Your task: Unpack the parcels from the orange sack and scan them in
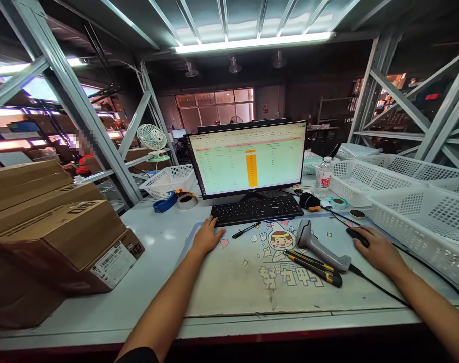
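The right hand (380,251) clasps a computer mouse (357,237) with curved fingers, the left hand (207,236) lies released, fingertips at the front edge of the keyboard (256,210), and stacked cardboard cartons (51,227) sit closed on the surface (157,252).

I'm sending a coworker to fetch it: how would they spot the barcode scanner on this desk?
Find the black keyboard below the monitor. Down to its right, on the cartoon-printed desk mat, lies a grey pistol-shaped barcode scanner. Its black cable sets it apart from the yellow-and-black utility knife beside it.
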Action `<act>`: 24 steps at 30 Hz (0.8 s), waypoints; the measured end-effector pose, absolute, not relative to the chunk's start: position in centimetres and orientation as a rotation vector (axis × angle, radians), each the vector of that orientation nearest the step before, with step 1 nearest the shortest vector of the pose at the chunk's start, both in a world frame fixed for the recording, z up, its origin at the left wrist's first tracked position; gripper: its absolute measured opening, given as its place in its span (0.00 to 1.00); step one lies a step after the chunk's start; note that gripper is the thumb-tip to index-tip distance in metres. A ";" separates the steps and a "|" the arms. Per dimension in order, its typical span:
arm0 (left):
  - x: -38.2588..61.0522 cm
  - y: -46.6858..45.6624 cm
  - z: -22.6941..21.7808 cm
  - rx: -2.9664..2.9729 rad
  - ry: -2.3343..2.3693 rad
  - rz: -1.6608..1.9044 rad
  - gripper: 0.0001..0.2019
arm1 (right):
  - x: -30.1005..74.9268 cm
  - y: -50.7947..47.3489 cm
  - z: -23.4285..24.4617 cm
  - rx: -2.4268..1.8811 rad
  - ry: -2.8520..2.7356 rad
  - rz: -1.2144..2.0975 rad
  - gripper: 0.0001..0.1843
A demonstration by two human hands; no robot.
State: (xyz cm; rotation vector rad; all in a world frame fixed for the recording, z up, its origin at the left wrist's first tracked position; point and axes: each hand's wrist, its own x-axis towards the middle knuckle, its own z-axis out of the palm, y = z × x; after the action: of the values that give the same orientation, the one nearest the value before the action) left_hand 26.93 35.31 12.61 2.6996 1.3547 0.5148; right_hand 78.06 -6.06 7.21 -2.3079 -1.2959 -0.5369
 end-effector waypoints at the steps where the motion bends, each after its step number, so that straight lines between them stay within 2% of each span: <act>1: 26.9 35.3 12.6 2.700 1.346 0.511 0.36 | 78.1 -6.1 7.2 -2.302 -1.305 -0.546 0.31; 17: 27.1 35.2 12.2 2.705 1.313 0.511 0.39 | 78.6 -6.2 7.3 -2.282 -1.322 -0.517 0.33; 24: 27.3 35.2 12.7 2.752 1.299 0.488 0.39 | 78.3 -6.2 7.3 -2.272 -1.327 -0.535 0.31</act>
State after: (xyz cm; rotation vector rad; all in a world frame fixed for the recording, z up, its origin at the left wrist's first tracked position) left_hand 27.26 35.21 12.65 2.7519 1.2989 0.4885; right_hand 78.30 -6.16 7.28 -2.2724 -1.3271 -0.5353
